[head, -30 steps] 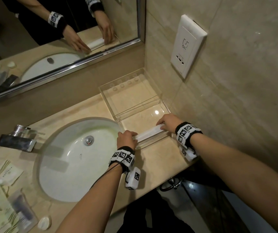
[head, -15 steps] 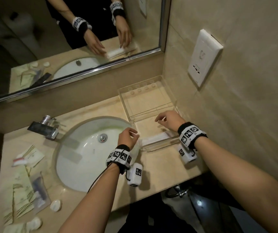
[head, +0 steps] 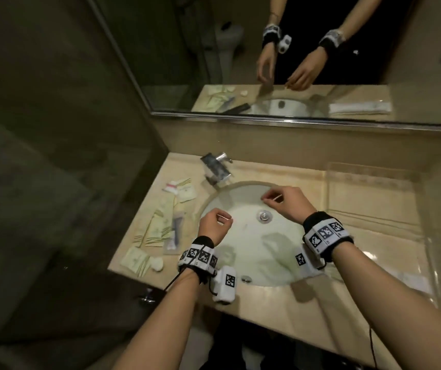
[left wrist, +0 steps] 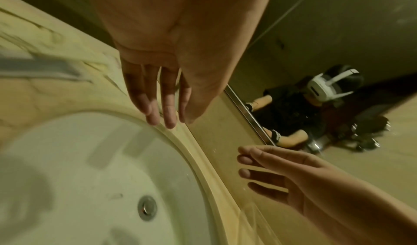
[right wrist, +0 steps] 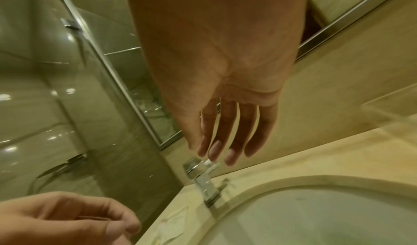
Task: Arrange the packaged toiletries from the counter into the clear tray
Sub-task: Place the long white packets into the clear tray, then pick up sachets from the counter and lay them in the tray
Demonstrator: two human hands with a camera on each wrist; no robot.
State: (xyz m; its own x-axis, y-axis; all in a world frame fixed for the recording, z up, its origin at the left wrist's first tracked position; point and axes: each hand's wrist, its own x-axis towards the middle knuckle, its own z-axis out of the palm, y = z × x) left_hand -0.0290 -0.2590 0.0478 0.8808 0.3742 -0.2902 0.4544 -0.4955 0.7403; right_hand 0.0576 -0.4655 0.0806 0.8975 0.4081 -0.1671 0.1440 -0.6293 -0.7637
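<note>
Packaged toiletries lie on the counter left of the sink: pale green sachets (head: 155, 231), a clear packet with a dark item (head: 176, 231), a red-striped white packet (head: 172, 186) and a small round white piece (head: 158, 263). The clear tray (head: 374, 204) stands on the counter at the right, with a long white packet (head: 411, 280) lying along its near side. My left hand (head: 215, 222) hovers over the sink's left edge, fingers loosely curled, holding nothing. My right hand (head: 283, 201) hovers over the basin, fingers relaxed (right wrist: 225, 133) and empty.
The white sink basin (head: 254, 244) fills the middle of the counter, with a chrome faucet (head: 216, 166) behind it. A mirror (head: 294, 62) runs along the back wall. A glass partition (right wrist: 67, 88) closes the left side. The counter's front edge is just below my wrists.
Both hands let go of the long white packet, which stays in the tray, and moved left over the sink. The head view swung left toward the toiletries.
</note>
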